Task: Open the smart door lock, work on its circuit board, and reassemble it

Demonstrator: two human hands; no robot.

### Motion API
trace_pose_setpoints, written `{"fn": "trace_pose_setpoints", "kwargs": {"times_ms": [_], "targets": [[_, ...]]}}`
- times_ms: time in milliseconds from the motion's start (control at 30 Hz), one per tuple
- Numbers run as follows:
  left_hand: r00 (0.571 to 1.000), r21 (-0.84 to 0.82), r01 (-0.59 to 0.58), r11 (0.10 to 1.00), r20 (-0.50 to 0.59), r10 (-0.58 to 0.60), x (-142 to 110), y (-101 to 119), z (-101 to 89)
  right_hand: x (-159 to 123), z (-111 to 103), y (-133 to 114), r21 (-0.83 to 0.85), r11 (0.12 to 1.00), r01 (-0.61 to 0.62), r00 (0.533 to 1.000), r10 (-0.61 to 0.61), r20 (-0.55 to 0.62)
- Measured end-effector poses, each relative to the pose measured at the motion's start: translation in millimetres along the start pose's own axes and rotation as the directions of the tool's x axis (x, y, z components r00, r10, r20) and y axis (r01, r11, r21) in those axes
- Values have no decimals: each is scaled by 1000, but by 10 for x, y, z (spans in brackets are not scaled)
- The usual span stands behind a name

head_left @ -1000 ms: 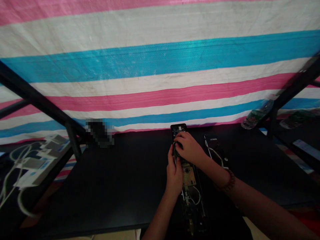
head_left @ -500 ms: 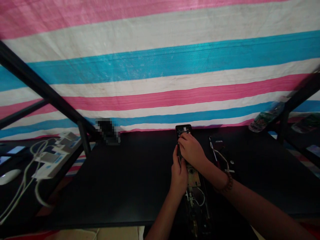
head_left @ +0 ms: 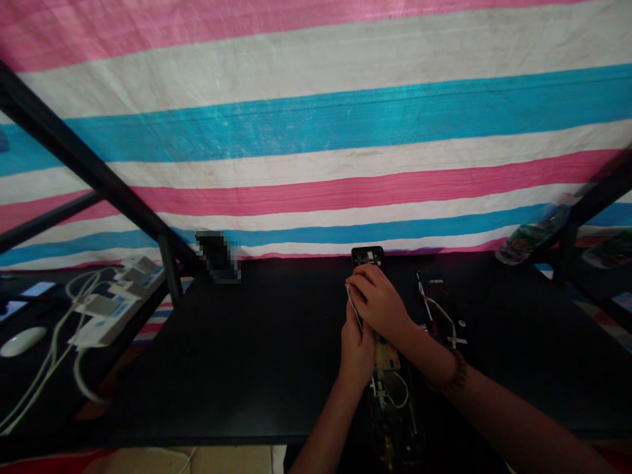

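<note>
A long black lock-like device (head_left: pixel 388 359), its inside exposed, lies lengthwise near the middle of the black table. Its upper end (head_left: pixel 368 253) points at the striped sheet; a tan board and looped white wires show lower down. My left hand (head_left: pixel 357 349) is closed round the device's left side, fingers partly hidden. Just above it, my right hand (head_left: pixel 379 299) bends over the device with fingertips pinched together. From that pinch a thin white wire (head_left: pixel 353 304) curves down toward my left hand. My hands cover the middle of the device.
Right of the device lie a screwdriver (head_left: pixel 428 309) and a dark part with a white wire (head_left: pixel 448 315). A plastic bottle (head_left: pixel 526 237) leans at the back right. Power strips with cables (head_left: pixel 106 316) and a white mouse (head_left: pixel 24 342) are on the left. Black frame bars (head_left: pixel 89 164) slant at both sides.
My right hand's fingertips have moved slightly down and left over the device. A thin white wire now shows clearly between my hands. The whole view has shifted a little.
</note>
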State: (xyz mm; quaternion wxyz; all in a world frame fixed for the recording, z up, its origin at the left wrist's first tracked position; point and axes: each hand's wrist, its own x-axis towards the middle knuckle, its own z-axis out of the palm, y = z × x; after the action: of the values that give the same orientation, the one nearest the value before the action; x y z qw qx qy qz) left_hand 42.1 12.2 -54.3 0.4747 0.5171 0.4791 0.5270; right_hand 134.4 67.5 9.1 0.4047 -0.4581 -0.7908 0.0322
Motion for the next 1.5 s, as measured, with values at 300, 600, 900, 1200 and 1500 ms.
{"fn": "trace_pose_setpoints", "kwargs": {"times_ms": [300, 600, 900, 1200, 1500], "targets": [[993, -84, 37, 996, -107, -46, -43, -27, -10, -204, -64, -2, -29, 997, -72, 995, 73, 61], [995, -176, 62, 982, -62, -74, -107, -126, -70, -643, -70, -105, -184, 974, -130, 980, 154, 123], [997, -211, 71, 975, -4, -73, -132, -125, -72, -621, 47, -83, -132, 967, -219, 973, 226, 45], [996, -223, 76, 972, -23, -83, -133, -145, -67, -504, -13, -132, 108, 937, -332, 936, 341, -82], [996, -242, 80, 967, -15, -86, -148, -257, -86, -247, 28, -356, 300, 907, -294, 941, 330, -74]]}}
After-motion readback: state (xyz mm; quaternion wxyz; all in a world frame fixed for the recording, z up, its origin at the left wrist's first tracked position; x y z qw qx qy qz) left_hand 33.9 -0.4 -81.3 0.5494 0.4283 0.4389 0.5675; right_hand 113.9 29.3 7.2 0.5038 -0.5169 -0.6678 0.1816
